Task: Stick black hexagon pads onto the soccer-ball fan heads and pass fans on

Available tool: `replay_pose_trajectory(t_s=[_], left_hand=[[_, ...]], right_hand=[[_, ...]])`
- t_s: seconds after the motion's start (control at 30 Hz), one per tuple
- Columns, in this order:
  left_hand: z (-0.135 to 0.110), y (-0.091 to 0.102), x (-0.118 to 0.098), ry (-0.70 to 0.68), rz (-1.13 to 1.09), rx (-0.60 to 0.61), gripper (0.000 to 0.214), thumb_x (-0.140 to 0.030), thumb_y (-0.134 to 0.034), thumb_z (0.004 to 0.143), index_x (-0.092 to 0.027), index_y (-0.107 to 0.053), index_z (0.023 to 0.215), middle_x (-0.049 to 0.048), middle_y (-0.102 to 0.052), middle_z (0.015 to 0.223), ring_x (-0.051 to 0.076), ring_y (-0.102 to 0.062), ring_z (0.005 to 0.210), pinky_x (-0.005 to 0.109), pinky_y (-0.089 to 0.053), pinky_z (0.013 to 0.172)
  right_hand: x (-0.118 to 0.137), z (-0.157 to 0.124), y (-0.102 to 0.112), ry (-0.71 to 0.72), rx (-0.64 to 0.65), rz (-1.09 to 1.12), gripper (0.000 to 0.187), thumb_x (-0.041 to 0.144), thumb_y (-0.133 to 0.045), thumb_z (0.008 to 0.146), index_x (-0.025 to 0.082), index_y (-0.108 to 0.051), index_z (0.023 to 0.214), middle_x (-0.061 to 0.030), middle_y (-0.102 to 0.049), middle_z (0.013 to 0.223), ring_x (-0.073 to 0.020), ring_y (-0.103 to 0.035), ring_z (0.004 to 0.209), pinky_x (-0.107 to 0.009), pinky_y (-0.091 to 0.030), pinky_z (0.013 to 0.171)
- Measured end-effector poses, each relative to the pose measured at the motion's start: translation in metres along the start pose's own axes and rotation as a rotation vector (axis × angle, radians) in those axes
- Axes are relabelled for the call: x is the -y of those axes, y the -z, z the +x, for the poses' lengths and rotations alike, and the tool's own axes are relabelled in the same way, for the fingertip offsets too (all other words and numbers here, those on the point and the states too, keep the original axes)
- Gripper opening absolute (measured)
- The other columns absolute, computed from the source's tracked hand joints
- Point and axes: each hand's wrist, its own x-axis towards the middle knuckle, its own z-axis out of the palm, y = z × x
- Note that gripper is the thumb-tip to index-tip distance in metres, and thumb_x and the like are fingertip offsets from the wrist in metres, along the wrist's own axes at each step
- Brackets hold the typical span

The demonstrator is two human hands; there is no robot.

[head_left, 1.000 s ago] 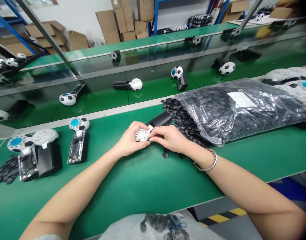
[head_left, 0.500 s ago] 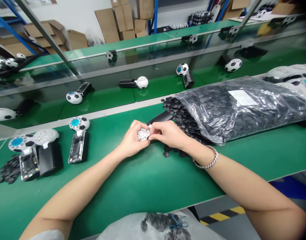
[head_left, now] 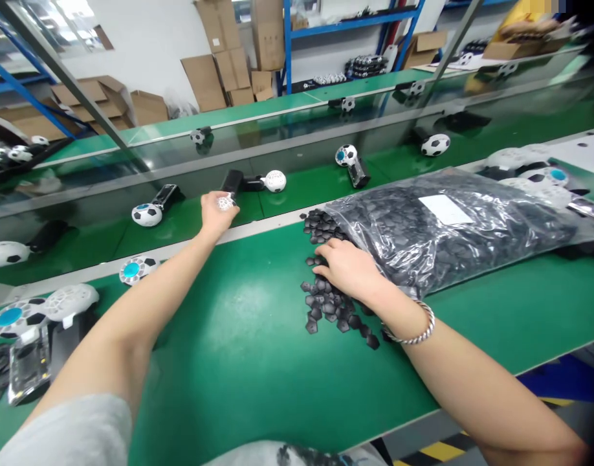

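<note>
My left hand (head_left: 216, 211) reaches out over the far conveyor belt (head_left: 297, 184), closed on a small fan with a white football-pattern head and a black handle (head_left: 231, 183). My right hand (head_left: 348, 268) rests palm down on a heap of small black pentagon pieces (head_left: 326, 301) spilled on the near green table (head_left: 258, 362). Its fingers curl into the pieces, and what they hold is hidden. A bracelet sits on that wrist.
A big clear bag of black pieces (head_left: 437, 226) lies at the right. Finished football fans (head_left: 272, 181) lie along the belt. Part-built fans and clear handles (head_left: 30, 323) sit at the left edge. Cardboard boxes and blue racks stand behind.
Both hands held the fan together over the near table. Now my left hand has carried it out to the belt, and my right hand has dropped onto the black pieces.
</note>
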Motion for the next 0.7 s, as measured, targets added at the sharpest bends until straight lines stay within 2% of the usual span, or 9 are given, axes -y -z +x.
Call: replay_pose_trajectory(t_s=[0.07,0.13,0.2,0.23,0.33,0.4,0.47,0.57,0.7], left_hand=[[0.024,-0.008,-0.004,-0.043,0.089,0.049,0.033,-0.02,-0.059,0.073,-0.01,-0.051,0.103,0.0086,-0.043,0.116,0.031,-0.037,0.117,0.048,-0.031,0.1],[0.044,-0.017,-0.017,-0.127,0.152,0.105,0.044,-0.016,-0.061,0.07,-0.008,-0.049,0.112,0.0108,-0.038,0.129,0.036,-0.023,0.125,0.054,-0.015,0.106],[0.064,-0.03,-0.033,-0.215,0.216,0.174,0.059,-0.011,-0.061,0.066,-0.011,-0.043,0.122,0.0104,-0.031,0.138,0.034,-0.015,0.13,0.052,-0.003,0.109],[0.074,-0.038,-0.04,-0.246,0.244,0.216,0.064,-0.009,-0.061,0.065,-0.013,-0.04,0.126,0.0096,-0.03,0.141,0.033,-0.014,0.132,0.05,-0.002,0.11],[0.102,-0.067,-0.054,-0.277,0.317,0.348,0.068,-0.01,-0.061,0.063,-0.017,-0.041,0.127,0.0099,-0.035,0.14,0.034,-0.016,0.133,0.053,-0.011,0.108],[0.115,-0.082,-0.058,-0.273,0.357,0.426,0.061,-0.014,-0.061,0.063,-0.017,-0.047,0.122,0.0128,-0.046,0.131,0.037,-0.029,0.127,0.056,-0.02,0.103],[0.12,-0.089,-0.061,-0.281,0.389,0.468,0.053,-0.018,-0.06,0.063,-0.017,-0.052,0.116,0.0145,-0.054,0.119,0.036,-0.042,0.116,0.056,-0.025,0.099],[0.111,-0.078,-0.07,-0.331,0.409,0.476,0.052,-0.025,-0.06,0.063,-0.016,-0.052,0.114,0.0146,-0.055,0.113,0.034,-0.047,0.11,0.05,-0.031,0.096],[0.067,-0.028,-0.083,-0.412,0.384,0.525,0.048,-0.032,-0.058,0.063,-0.019,-0.054,0.11,0.0087,-0.057,0.107,0.028,-0.054,0.098,0.035,-0.044,0.081]], right_hand=[[0.0,0.0,-0.001,0.017,0.031,0.008,0.019,0.029,-0.057,0.082,0.019,-0.064,0.097,-0.0104,-0.06,0.1,-0.0252,-0.057,0.092,-0.03,-0.045,0.068],[0.002,0.0,-0.001,0.022,0.045,0.015,0.015,0.025,-0.055,0.083,0.019,-0.065,0.092,-0.0084,-0.061,0.093,-0.0225,-0.058,0.089,-0.028,-0.044,0.067],[0.004,0.0,0.0,0.031,0.05,0.016,0.013,0.022,-0.054,0.084,0.018,-0.065,0.088,-0.0074,-0.062,0.087,-0.0212,-0.059,0.086,-0.027,-0.043,0.066],[0.005,0.001,0.0,0.042,0.047,0.012,0.013,0.022,-0.053,0.084,0.017,-0.065,0.086,-0.0073,-0.062,0.086,-0.021,-0.059,0.085,-0.027,-0.042,0.066],[0.008,0.002,-0.003,0.081,0.022,-0.013,0.016,0.017,-0.049,0.085,0.015,-0.063,0.079,-0.008,-0.062,0.081,-0.0214,-0.058,0.081,-0.029,-0.04,0.065],[0.009,0.003,-0.005,0.09,0.008,-0.026,0.017,0.012,-0.046,0.084,0.014,-0.062,0.08,-0.0088,-0.061,0.08,-0.0215,-0.058,0.079,-0.03,-0.039,0.066],[0.009,0.006,-0.008,0.097,0.003,-0.02,0.018,0.008,-0.045,0.083,0.014,-0.062,0.084,-0.0092,-0.061,0.082,-0.0214,-0.057,0.08,-0.03,-0.038,0.067],[0.007,0.008,-0.011,0.128,-0.011,0.028,0.022,0.006,-0.045,0.081,0.016,-0.062,0.09,-0.0071,-0.06,0.08,-0.02,-0.057,0.078,-0.029,-0.038,0.067],[0.006,0.008,-0.013,0.137,-0.005,0.163,0.024,0.009,-0.044,0.083,0.019,-0.065,0.09,-0.0056,-0.059,0.08,-0.0169,-0.057,0.075,-0.026,-0.039,0.066]])
